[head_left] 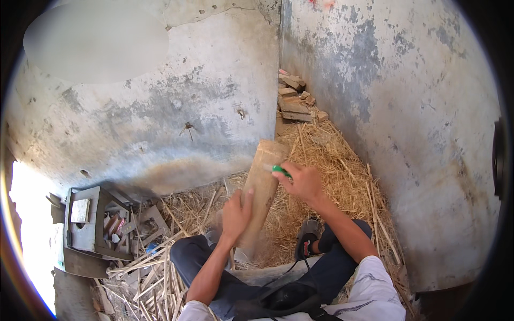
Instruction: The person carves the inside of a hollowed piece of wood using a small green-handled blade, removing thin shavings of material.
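Straw (326,155) lies around. Left grip (236,215) holds a board (262,179) pointing one o'clock; right grip (305,183), nearer its top, clasps a green-handled tool (279,170).

Bright, soft daylight, burnt out at the left
Glare swallows the opening (35,214); a rainbow flare (24,291) edges the black fisheye border (503,32). A smooth blurred oval (96,40) veils part of the left wall (214,91), while the wooden board (264,187) blurs toward its lower end.
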The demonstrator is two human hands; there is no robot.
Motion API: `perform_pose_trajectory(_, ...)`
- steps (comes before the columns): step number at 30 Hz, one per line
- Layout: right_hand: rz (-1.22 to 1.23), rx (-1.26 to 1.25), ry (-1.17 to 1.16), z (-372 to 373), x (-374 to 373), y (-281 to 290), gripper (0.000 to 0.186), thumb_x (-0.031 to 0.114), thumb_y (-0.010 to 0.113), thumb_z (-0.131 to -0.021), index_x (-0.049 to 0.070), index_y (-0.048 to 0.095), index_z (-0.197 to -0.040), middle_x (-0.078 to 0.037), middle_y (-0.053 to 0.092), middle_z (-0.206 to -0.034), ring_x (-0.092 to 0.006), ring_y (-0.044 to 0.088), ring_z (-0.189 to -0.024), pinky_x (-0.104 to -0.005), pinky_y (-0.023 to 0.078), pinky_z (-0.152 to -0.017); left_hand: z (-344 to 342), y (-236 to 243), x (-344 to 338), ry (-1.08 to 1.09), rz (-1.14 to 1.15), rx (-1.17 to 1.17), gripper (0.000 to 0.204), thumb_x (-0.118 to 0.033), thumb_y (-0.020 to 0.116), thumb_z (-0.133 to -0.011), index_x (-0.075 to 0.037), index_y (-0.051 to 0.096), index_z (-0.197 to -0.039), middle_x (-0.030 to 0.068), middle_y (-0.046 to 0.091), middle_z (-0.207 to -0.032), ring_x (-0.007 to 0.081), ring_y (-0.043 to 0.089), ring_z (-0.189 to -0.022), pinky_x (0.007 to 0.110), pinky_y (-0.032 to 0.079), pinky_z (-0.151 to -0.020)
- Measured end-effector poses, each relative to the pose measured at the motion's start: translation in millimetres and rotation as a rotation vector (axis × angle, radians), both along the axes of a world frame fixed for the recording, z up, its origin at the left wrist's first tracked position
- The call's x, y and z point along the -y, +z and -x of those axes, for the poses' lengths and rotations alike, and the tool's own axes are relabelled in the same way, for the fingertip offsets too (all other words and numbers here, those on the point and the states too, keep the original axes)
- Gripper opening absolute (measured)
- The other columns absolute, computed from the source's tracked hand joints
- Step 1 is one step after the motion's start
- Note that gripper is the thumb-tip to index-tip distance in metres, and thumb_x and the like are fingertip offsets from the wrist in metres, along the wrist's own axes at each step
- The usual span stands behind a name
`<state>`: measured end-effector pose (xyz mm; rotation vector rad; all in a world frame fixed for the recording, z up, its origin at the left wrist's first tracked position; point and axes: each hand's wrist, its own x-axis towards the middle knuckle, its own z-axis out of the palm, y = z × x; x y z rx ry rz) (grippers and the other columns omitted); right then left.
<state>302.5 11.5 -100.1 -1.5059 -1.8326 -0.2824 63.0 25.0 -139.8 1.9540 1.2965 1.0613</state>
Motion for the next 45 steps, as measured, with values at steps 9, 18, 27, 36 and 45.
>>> perform_pose_trajectory(9,0.042,-0.094,-0.039,-1.7,-0.3,-4.4,0.034,0.046,0.067,-0.1,0.013,0.072,-0.095,-0.01,0.071,-0.074,-0.0298,0.068,-0.056,-0.0412,0.051,-0.05,1.5,5.2,-3.3,-0.032,0.106,0.053,0.045,-0.037,0.057,-0.108,0.006,0.063,-0.095,0.035,0.063,-0.077,0.0545,0.063,-0.074,0.055,0.046,-0.065)
perform_pose_trajectory(18,0.145,-0.182,-0.01,-5.9,-5.4,11.8,0.037,0.047,0.067,-0.1,0.011,0.073,-0.097,-0.011,0.069,-0.073,-0.0322,0.067,-0.059,-0.0438,0.049,-0.052,6.1,-8.2,-8.8,-0.052,0.217,0.175,0.052,-0.041,0.055,-0.109,0.007,0.061,-0.091,0.0325,0.06,-0.079,0.041,0.06,-0.071,0.048,0.047,-0.07)
perform_pose_trajectory(27,0.291,-0.86,0.053,-32.3,-16.7,-7.3,0.043,0.044,0.06,-0.106,0.003,0.067,-0.115,-0.006,0.068,-0.086,-0.0098,0.045,-0.053,-0.0293,0.036,-0.048,3.1,11.9,-6.5,-0.164,0.551,0.477,0.051,-0.044,0.058,-0.109,0.005,0.068,-0.118,0.011,0.074,-0.097,0.0143,0.067,-0.085,0.032,0.054,-0.078)
perform_pose_trajectory(36,0.655,-1.225,0.454,6.4,0.4,9.0,0.057,0.041,0.061,-0.107,0.004,0.052,-0.149,-0.002,0.069,-0.1,-0.0006,0.035,-0.05,-0.02,0.028,-0.046,-4.1,21.9,-6.5,-0.156,0.623,0.944,0.066,-0.054,0.035,-0.114,0.002,0.057,-0.142,0.0142,0.07,-0.125,0.0189,0.07,-0.108,0.033,0.056,-0.094)
perform_pose_trajectory(45,0.679,-1.443,0.481,36.6,12.7,2.8,0.048,0.039,0.069,-0.102,0.006,0.058,-0.134,0.008,0.056,-0.077,-0.0009,0.039,-0.053,-0.0211,0.028,-0.047,-10.9,1.1,-12.9,-0.25,0.681,0.93,0.069,-0.055,0.029,-0.114,-0.002,0.038,-0.158,0.0176,0.057,-0.148,0.0267,0.058,-0.134,0.041,0.047,-0.114)
